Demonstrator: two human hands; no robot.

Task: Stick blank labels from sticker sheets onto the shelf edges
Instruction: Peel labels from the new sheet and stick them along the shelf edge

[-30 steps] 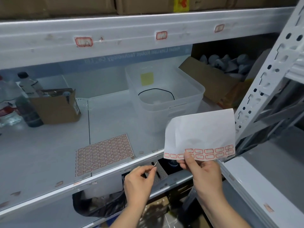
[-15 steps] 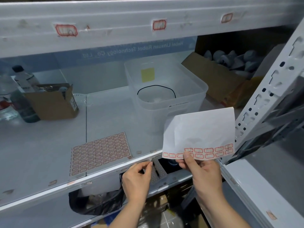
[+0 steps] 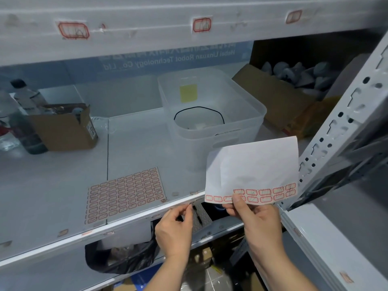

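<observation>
Head view: the right hand [image 3: 255, 217] pinches a nearly used sticker sheet [image 3: 252, 171] by its lower edge, just right of the shelf edge [image 3: 134, 219]. The left hand [image 3: 175, 227] curls its fingertips, pressing a small label [image 3: 192, 203] against that edge. A full sheet [image 3: 125, 195] lies on the shelf behind the edge.

White metal shelving [image 3: 147, 219], perforated upright [image 3: 344, 131], blue lettered back panel [image 3: 168, 59]

Clear plastic bin [image 3: 212, 114] on shelf, black loop inside. Small cardboard box [image 3: 63, 131] at left beside bottles [image 3: 23, 120]. Black bag [image 3: 121, 259] below.
</observation>
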